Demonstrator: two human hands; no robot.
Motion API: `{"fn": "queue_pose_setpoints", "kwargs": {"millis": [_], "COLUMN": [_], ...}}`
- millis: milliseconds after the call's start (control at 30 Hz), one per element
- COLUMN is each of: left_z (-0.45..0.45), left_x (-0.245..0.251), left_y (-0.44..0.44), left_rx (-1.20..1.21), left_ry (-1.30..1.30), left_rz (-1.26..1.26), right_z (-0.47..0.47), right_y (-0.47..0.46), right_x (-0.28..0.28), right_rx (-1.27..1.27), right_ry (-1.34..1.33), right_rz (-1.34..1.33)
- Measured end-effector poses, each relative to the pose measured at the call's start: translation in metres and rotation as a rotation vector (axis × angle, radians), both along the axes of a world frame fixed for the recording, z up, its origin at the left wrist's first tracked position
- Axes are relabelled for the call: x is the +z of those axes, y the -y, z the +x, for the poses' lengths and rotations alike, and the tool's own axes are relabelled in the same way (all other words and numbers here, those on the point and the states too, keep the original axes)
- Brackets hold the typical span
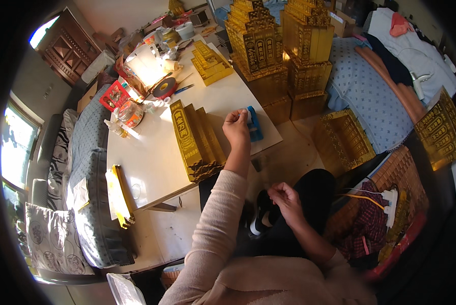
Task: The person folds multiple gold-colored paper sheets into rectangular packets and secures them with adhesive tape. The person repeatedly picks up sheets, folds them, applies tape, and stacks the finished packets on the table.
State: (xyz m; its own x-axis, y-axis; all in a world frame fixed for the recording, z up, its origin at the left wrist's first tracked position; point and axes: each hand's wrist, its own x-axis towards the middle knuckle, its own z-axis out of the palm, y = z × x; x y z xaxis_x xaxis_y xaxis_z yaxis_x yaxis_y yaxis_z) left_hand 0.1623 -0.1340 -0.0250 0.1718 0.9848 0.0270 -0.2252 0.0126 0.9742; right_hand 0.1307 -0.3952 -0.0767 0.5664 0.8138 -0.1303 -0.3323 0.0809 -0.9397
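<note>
My left hand (236,124) is at the right side of the white table, its thumb and forefinger pinched together against a blue tape dispenser (255,126). Whether a strip of clear tape is between those fingers cannot be made out. My right hand (287,200) hangs over my dark-trousered lap, fingers curled in, with nothing visible in it. To the left of my left forearm, a stepped stack of gold printed paper boxes (191,141) stands on the table. Flat folded gold card pieces (120,196) lie at the table's near left corner.
Tall stacks of gold boxes (256,49) rise beyond the table, and an open gold box (344,141) sits at right. A smaller stepped gold stack (210,63), a black tape roll (164,88), a blue pen (184,89) and a plastic jar (130,113) occupy the tabletop (151,160). A white power strip (391,207) lies right.
</note>
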Motion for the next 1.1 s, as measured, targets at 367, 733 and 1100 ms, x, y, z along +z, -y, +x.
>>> {"fn": "queue_pose_setpoints", "kwargs": {"millis": [367, 733, 1100], "left_z": [-0.004, -0.01, -0.02], "left_x": [-0.013, -0.028, -0.041], "left_y": [-0.001, -0.002, -0.013], "left_rx": [-0.076, -0.189, -0.239], "left_ry": [0.02, 0.045, 0.062], "left_rz": [0.189, 0.337, 0.217], "right_z": [0.008, 0.014, 0.016], "right_y": [-0.017, -0.036, -0.034], "right_x": [-0.044, -0.082, -0.082], "right_rx": [-0.059, -0.108, -0.069], "right_ry": [0.041, 0.049, -0.025], "right_rz": [-0.106, -0.092, -0.086]}}
